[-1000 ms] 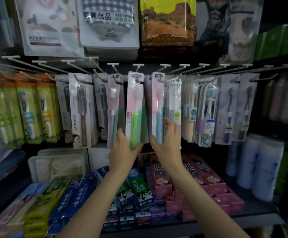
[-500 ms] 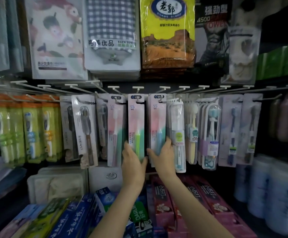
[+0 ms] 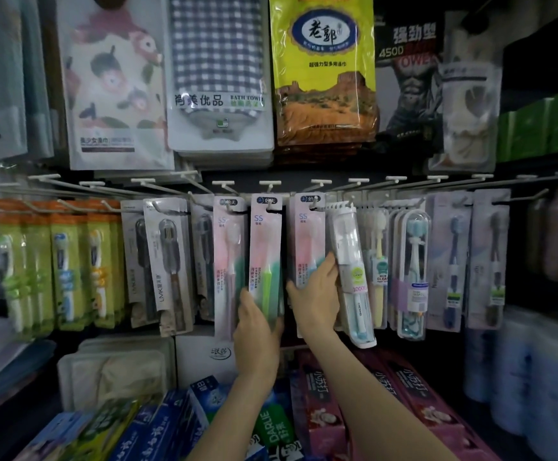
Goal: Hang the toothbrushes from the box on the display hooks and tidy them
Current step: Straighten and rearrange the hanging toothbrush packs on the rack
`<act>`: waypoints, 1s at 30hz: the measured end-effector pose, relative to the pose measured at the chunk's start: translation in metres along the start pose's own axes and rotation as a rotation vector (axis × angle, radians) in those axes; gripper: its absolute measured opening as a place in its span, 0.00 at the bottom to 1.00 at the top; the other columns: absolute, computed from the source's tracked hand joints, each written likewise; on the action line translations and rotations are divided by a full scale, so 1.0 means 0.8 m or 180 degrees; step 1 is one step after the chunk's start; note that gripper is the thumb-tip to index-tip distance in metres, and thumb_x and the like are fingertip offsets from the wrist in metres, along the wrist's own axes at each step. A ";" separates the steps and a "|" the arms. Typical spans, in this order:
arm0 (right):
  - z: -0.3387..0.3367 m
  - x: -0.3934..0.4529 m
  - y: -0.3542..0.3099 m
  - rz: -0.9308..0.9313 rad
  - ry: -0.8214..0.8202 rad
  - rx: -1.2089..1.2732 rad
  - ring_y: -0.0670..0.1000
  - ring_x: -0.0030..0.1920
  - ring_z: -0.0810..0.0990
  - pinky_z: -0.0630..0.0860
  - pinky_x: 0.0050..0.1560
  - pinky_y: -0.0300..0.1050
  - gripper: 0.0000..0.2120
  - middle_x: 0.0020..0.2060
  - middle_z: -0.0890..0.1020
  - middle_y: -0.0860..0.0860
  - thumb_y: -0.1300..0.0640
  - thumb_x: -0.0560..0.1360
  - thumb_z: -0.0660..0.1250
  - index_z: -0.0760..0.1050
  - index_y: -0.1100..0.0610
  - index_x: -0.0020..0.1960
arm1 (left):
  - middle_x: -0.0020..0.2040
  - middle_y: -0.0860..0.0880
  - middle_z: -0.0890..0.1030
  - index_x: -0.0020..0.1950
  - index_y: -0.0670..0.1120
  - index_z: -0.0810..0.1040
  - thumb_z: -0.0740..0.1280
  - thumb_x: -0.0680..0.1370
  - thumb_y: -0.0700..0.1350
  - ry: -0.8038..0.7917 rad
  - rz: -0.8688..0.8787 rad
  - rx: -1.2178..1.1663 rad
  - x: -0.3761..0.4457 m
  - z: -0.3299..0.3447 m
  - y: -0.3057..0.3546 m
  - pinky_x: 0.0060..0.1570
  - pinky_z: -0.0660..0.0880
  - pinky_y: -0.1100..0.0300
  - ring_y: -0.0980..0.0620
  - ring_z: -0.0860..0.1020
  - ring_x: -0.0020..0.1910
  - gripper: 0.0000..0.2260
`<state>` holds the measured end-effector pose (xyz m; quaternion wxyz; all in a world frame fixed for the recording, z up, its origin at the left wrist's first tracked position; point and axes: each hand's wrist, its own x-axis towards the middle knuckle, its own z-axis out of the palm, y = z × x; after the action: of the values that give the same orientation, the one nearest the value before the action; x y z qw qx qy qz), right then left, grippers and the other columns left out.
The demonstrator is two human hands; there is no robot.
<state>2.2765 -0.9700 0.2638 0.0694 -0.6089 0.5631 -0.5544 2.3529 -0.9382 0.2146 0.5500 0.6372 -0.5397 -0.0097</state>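
Note:
A row of white display hooks (image 3: 270,185) carries packaged toothbrushes. In the middle hang three pink-and-green SS toothbrush packs. My left hand (image 3: 258,324) grips the lower end of the centre pack with the green brush (image 3: 265,247). The pack to its right (image 3: 307,237) has my right hand (image 3: 317,294) round its lower part, thumb on its left side, fingers reaching toward the white-cased toothbrush (image 3: 350,261). The third pink pack (image 3: 229,261) hangs free at the left. The box is not in view.
Green-carded toothbrushes (image 3: 61,267) and grey LMK packs (image 3: 168,267) hang at the left, clear-cased and grey-carded brushes (image 3: 450,261) at the right. Bath towel packs (image 3: 218,74) hang above. Toothpaste boxes (image 3: 317,414) lie on the shelf below. White bottles (image 3: 517,371) stand at the lower right.
The view has tilted up and closer to the hooks. Both hands keep hold of the lower ends of the two middle packs, which now hang straighter and a little further apart.

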 end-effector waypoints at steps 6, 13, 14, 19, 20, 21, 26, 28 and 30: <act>0.003 -0.001 0.002 -0.0003 0.0077 0.0071 0.57 0.61 0.74 0.73 0.49 0.47 0.34 0.68 0.67 0.56 0.56 0.75 0.66 0.50 0.61 0.73 | 0.60 0.43 0.74 0.66 0.41 0.59 0.69 0.74 0.43 -0.0003 0.0027 -0.0075 0.004 0.004 -0.008 0.45 0.78 0.48 0.46 0.78 0.51 0.26; 0.002 0.015 -0.012 -0.0060 0.0153 -0.0088 0.58 0.66 0.70 0.73 0.57 0.50 0.45 0.71 0.63 0.57 0.50 0.71 0.71 0.46 0.61 0.74 | 0.61 0.43 0.74 0.67 0.43 0.59 0.69 0.74 0.43 0.0017 0.0125 -0.0121 0.006 0.003 -0.013 0.47 0.77 0.48 0.46 0.77 0.52 0.27; 0.004 0.018 -0.013 -0.0059 0.0157 -0.0107 0.58 0.66 0.70 0.73 0.56 0.51 0.45 0.70 0.63 0.57 0.50 0.70 0.72 0.47 0.60 0.74 | 0.60 0.43 0.74 0.66 0.42 0.59 0.69 0.74 0.43 0.0032 0.0130 -0.0110 0.007 0.003 -0.014 0.46 0.78 0.48 0.46 0.77 0.51 0.26; 0.015 0.028 -0.011 0.0032 0.0231 -0.0199 0.59 0.66 0.70 0.74 0.55 0.53 0.46 0.71 0.62 0.58 0.49 0.69 0.73 0.47 0.59 0.74 | 0.57 0.44 0.74 0.65 0.43 0.61 0.69 0.74 0.41 0.0125 0.0229 -0.0120 0.010 0.000 -0.019 0.45 0.78 0.48 0.46 0.77 0.50 0.24; 0.016 0.031 -0.009 0.0065 0.0272 -0.0157 0.59 0.67 0.69 0.74 0.56 0.53 0.45 0.71 0.62 0.58 0.49 0.69 0.73 0.47 0.59 0.74 | 0.57 0.44 0.74 0.65 0.43 0.61 0.69 0.74 0.41 0.0134 0.0253 -0.0123 0.010 0.000 -0.019 0.45 0.78 0.49 0.46 0.77 0.50 0.24; 0.016 0.033 -0.009 0.0120 0.0301 -0.0063 0.59 0.67 0.69 0.74 0.56 0.54 0.45 0.71 0.62 0.57 0.50 0.69 0.73 0.47 0.58 0.75 | 0.57 0.44 0.74 0.65 0.43 0.61 0.69 0.74 0.41 0.0137 0.0271 -0.0118 0.010 0.000 -0.020 0.45 0.78 0.49 0.46 0.77 0.50 0.24; 0.022 0.047 -0.008 0.0304 0.0403 0.0434 0.61 0.67 0.69 0.73 0.59 0.60 0.45 0.69 0.67 0.58 0.51 0.68 0.74 0.50 0.56 0.74 | 0.59 0.44 0.74 0.67 0.43 0.59 0.68 0.74 0.42 0.0129 0.0310 -0.0050 0.012 0.000 -0.024 0.44 0.78 0.48 0.46 0.77 0.49 0.25; 0.025 0.050 -0.009 0.0331 0.0413 0.0568 0.61 0.67 0.69 0.73 0.59 0.61 0.43 0.68 0.69 0.58 0.53 0.69 0.73 0.51 0.56 0.74 | 0.59 0.43 0.74 0.67 0.43 0.59 0.68 0.75 0.42 0.0120 0.0315 -0.0053 0.012 0.002 -0.024 0.44 0.78 0.48 0.46 0.77 0.49 0.26; 0.027 0.053 -0.010 0.0371 0.0397 0.0636 0.61 0.64 0.73 0.74 0.56 0.57 0.40 0.65 0.72 0.59 0.55 0.70 0.72 0.52 0.57 0.73 | 0.60 0.43 0.74 0.68 0.42 0.59 0.68 0.75 0.42 0.0120 0.0309 -0.0064 0.012 0.003 -0.024 0.45 0.78 0.48 0.45 0.77 0.49 0.26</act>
<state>2.2870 -1.0110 0.2864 0.1266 -0.5296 0.5427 -0.6395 2.3685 -0.9502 0.2061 0.5662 0.6048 -0.5595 0.0236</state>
